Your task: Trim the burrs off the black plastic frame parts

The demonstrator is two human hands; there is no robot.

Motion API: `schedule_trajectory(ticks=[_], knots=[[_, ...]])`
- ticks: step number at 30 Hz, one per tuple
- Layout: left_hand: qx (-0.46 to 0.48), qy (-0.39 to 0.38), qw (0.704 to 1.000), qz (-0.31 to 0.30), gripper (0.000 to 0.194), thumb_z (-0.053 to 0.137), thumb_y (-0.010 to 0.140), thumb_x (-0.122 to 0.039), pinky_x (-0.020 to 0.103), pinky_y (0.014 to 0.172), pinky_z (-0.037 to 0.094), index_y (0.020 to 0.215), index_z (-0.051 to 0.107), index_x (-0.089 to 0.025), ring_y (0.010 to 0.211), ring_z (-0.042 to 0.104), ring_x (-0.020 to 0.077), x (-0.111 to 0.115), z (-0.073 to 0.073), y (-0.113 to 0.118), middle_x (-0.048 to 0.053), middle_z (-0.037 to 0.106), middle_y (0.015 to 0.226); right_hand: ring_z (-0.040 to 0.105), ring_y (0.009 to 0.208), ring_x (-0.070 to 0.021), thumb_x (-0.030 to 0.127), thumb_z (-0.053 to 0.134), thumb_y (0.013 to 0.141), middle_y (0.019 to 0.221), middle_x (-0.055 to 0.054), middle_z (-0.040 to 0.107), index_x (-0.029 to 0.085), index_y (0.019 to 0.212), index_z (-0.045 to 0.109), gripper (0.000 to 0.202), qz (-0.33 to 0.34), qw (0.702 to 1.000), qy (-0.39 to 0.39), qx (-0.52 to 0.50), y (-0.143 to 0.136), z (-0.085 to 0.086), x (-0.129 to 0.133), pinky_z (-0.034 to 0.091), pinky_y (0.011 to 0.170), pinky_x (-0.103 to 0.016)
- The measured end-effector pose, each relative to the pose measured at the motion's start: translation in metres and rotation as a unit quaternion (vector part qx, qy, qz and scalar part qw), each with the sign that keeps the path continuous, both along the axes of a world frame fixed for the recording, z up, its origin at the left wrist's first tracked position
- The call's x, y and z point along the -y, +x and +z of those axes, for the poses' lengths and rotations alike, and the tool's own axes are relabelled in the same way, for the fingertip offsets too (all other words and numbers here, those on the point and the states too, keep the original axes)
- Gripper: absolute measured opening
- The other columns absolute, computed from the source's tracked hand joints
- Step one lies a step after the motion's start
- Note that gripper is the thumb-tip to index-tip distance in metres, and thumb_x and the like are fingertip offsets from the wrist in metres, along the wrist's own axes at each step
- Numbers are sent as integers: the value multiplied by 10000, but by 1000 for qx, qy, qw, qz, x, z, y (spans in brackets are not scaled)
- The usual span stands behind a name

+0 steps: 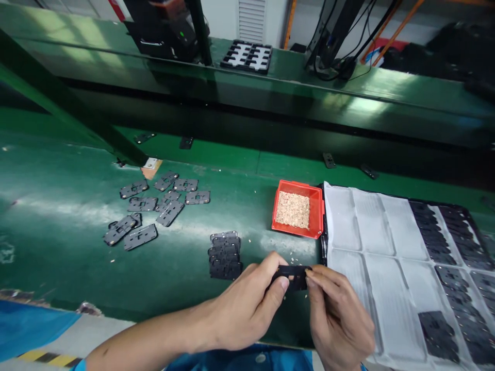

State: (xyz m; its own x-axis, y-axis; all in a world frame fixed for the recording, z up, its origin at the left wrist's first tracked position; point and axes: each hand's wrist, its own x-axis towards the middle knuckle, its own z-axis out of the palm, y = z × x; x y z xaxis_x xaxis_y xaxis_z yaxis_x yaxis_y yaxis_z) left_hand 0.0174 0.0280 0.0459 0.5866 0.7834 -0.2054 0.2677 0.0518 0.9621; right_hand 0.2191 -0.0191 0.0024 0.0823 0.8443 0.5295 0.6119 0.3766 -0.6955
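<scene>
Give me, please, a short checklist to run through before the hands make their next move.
1. Left hand gripping the black plate: ok.
2. Right hand at the plate's right end: ok.
3. Small piece pinched in the right hand: cannot tell, the fingers hide it.
4. Red bin upright, with small pieces inside: ok.
5. Bench free of loose bits: not ok, several lie near the bin.
</scene>
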Motion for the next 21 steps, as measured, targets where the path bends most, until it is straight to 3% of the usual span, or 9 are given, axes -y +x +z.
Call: schedule_trajectory(ticks=[12,21], knots=[[-2,-30,1000,-6,276,323,1153,-415,312,694,383,1049,477,-211,700,491,162,1,-2,-1,-27,535,790,782,886,-190,-64,681,933,1020,-65,780,201,1130,772,342,27,999,6,30,0,2,-5,654,772,-305],[25,-69,997,3,215,354,1141,-375,298,623,356,1017,439,-221,586,448,138,-1,-2,1,-68,478,689,729,897,-161,-71,643,963,980,-57,719,180,1104,703,293,45,998,-16,31,-2,3,-10,608,799,-276]])
